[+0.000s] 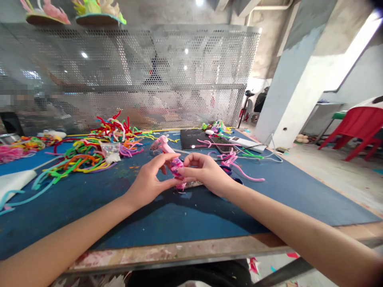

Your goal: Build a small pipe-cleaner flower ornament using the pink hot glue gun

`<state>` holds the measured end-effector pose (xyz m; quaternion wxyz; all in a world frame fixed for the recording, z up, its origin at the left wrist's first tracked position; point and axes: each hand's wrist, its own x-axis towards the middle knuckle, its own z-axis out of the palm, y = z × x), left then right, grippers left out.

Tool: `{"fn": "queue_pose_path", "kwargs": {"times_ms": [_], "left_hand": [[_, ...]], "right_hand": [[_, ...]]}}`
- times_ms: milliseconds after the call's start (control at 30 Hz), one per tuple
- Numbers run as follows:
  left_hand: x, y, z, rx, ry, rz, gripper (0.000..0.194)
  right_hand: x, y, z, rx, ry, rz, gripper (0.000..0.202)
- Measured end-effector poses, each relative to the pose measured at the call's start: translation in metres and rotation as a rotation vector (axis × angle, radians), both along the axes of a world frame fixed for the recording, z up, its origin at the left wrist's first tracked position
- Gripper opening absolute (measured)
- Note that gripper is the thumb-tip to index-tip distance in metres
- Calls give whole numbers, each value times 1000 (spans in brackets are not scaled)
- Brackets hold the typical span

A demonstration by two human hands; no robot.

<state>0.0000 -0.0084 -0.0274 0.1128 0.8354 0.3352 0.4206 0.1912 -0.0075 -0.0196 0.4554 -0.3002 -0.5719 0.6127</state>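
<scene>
Both hands meet over the middle of the blue mat, around a small pink-and-purple craft piece (176, 165) with a fringed lower end. My left hand (151, 175) curves round its left side, thumb and fingers closed on it. From the right, the thumb and fingertips of my right hand (203, 171) pinch the same piece. Just behind rises a pale pink object (166, 144); I cannot tell whether it joins the held piece. Pink pipe cleaners (230, 157) lie right of my right hand, near dark blue loops (226, 170) that look like scissor handles.
A tangled heap of coloured pipe cleaners (86, 153) covers the left, with a small clear bag (110, 152) on it. Behind my hands lie a black board (191, 137), a phone (223, 144) and a white power strip (247, 144). A perforated metal screen (134, 75) stands at the back.
</scene>
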Motion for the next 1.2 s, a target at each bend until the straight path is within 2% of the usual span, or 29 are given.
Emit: {"fn": "queue_pose_path", "kwargs": {"times_ms": [133, 333, 533, 667, 733, 833, 1033, 1133, 1200], "left_hand": [[-2, 0, 2, 77, -6, -1, 42], [0, -3, 10, 155, 69, -72, 41], [-5, 1, 8, 206, 136, -96, 44], [-9, 5, 7, 265, 244, -146, 47], [-9, 7, 8, 251, 273, -166, 47], [-8, 7, 10, 220, 279, -197, 47], [-8, 5, 8, 61, 131, -160, 34], [-7, 6, 9, 98, 98, -213, 25], [-7, 6, 11, 119, 83, -226, 22]], "right_hand": [[1, 0, 4, -66, 81, 59, 37], [2, 3, 1, 36, 18, 63, 34], [2, 2, 1, 68, -31, 47, 35], [1, 1, -1, 159, -97, -1, 36], [2, 2, -3, 199, -113, -6, 36], [2, 3, -5, 199, -107, 57, 38], [1, 1, -1, 134, -109, 61, 42], [2, -1, 2, 94, -98, 91, 42], [2, -2, 3, 91, -88, 167, 43]]}}
